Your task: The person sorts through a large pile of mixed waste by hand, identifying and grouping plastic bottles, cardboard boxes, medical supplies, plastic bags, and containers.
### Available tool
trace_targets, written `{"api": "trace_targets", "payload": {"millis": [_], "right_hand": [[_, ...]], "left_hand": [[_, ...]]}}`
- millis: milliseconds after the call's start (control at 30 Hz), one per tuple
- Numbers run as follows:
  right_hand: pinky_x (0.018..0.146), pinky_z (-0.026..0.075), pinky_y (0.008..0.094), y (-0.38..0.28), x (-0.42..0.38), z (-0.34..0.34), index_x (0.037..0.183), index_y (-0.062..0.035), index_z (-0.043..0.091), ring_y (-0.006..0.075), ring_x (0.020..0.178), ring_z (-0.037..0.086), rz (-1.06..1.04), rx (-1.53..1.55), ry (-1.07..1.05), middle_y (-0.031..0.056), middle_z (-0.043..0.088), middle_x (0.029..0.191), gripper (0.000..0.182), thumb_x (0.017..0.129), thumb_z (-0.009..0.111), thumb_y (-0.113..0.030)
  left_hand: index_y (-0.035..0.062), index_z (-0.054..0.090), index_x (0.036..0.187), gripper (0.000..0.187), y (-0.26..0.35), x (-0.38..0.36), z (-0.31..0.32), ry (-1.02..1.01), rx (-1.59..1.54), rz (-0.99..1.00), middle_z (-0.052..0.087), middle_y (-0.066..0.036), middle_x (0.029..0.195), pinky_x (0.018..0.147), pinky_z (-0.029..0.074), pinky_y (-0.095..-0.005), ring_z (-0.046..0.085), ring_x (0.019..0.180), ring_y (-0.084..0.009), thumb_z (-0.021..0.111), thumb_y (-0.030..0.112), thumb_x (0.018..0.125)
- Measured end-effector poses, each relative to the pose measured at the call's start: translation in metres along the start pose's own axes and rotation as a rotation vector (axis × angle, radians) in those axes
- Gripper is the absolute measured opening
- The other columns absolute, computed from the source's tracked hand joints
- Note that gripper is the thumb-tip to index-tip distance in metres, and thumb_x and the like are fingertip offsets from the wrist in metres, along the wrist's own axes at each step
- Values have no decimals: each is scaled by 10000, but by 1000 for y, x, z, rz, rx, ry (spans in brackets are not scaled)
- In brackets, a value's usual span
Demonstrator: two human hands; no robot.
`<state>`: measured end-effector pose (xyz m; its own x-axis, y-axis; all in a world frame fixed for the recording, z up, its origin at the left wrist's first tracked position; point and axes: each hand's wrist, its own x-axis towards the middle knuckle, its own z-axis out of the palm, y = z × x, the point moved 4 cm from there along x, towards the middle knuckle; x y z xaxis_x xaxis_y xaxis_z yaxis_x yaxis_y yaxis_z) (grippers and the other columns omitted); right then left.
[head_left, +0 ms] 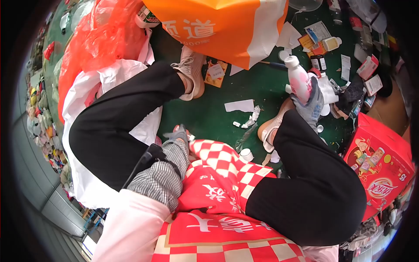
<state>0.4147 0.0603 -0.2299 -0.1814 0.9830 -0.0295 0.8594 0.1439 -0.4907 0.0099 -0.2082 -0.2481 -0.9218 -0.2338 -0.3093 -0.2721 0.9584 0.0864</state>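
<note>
My right hand, in a grey glove, is closed around a white plastic bottle with a pink print. The bottle stands nearly upright above the right shoe, its cap end pointing away from me. My left hand, also gloved in grey, is low between my legs beside the red checkered apron. Its fingers look curled, and a small white piece shows at the fingertips; whether it is gripped is hard to see. A white cap lies near the apron's edge.
An orange bag stands in front, with a red plastic bag and a white sack at left. Small boxes, a pill bottle and paper scraps litter the green floor. A red carton stands at right.
</note>
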Motion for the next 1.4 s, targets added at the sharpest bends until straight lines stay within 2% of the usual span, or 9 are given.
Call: {"api": "trace_targets", "payload": {"millis": [267, 533, 600, 667, 767, 833, 900, 1100, 1400], "right_hand": [[1007, 304, 399, 3, 5, -40, 1350, -86, 336, 258, 1192, 416, -4, 30, 118, 127, 429, 1302, 880, 601, 775, -230], [1003, 318, 395, -14, -5, -130, 1347, -66, 333, 261, 1204, 411, -61, 151, 335, 136, 432, 1306, 862, 624, 775, -223], [1002, 322, 394, 0, -12, -158, 1347, -62, 333, 262, 1207, 410, -35, 239, 376, 139, 433, 1307, 857, 630, 775, -221], [979, 342, 329, 12, -10, -178, 1359, -51, 318, 197, 1182, 414, 66, 604, 375, 102, 417, 1315, 778, 708, 729, -167], [914, 400, 322, -35, 1, -239, 1320, -36, 367, 203, 1063, 490, 46, 432, 367, 118, 485, 1222, 662, 759, 698, -150], [923, 397, 326, -48, 7, -265, 1316, -35, 374, 198, 1076, 479, -1, 419, 374, 116, 473, 1234, 661, 751, 699, -138], [931, 392, 328, -90, 5, -289, 1323, -37, 365, 196, 1088, 472, -99, 442, 374, 117, 465, 1243, 672, 746, 698, -127], [985, 344, 359, -178, -9, -307, 1344, -51, 338, 221, 1146, 444, -231, 448, 337, 109, 427, 1293, 772, 665, 701, -107], [968, 382, 382, -228, -19, -290, 1341, -39, 341, 264, 1154, 463, -285, 340, 228, 140, 445, 1283, 984, 517, 843, -230]], "left_hand": [[104, 588, 871, 239, -20, 55, 63, -871, -110, -3, 574, -89, 687, 541, 454, -355, 575, 622, -220, 691, 267, 730], [121, 593, 817, 186, -29, 118, 152, -909, 275, 611, 544, -22, 657, 488, 427, -344, 538, 584, -167, 703, 245, 734], [126, 594, 803, 174, -31, 120, 192, -927, 64, 540, 536, -5, 650, 474, 420, -342, 529, 574, -154, 707, 240, 734], [39, 596, 888, 387, 12, 20, 161, -904, -698, -189, 596, -82, 757, 606, 483, -309, 584, 642, -166, 737, 335, 682], [-31, 527, 1106, 676, 104, -85, 84, -1094, -517, 452, 603, -146, 988, 718, 492, -316, 606, 831, -212, 776, 370, 622], [32, 475, 1203, 633, 153, -155, -33, -1287, -610, 547, 587, -88, 1026, 793, 462, -283, 560, 923, -183, 728, 326, 702], [60, 403, 1270, 558, 190, -177, -95, -1546, -858, 596, 568, -57, 966, 596, 478, -232, 564, 723, -109, 664, 159, 787], [60, 416, 1231, 499, 308, -89, -268, -1112, -1345, 926, 571, -86, 939, 535, 526, -289, 598, 675, -164, 659, 100, 796], [57, 436, 1186, 528, 437, 102, -282, -790, -1324, 749, 541, -141, 1054, 612, 557, -372, 589, 839, -263, 694, 277, 780]]}}
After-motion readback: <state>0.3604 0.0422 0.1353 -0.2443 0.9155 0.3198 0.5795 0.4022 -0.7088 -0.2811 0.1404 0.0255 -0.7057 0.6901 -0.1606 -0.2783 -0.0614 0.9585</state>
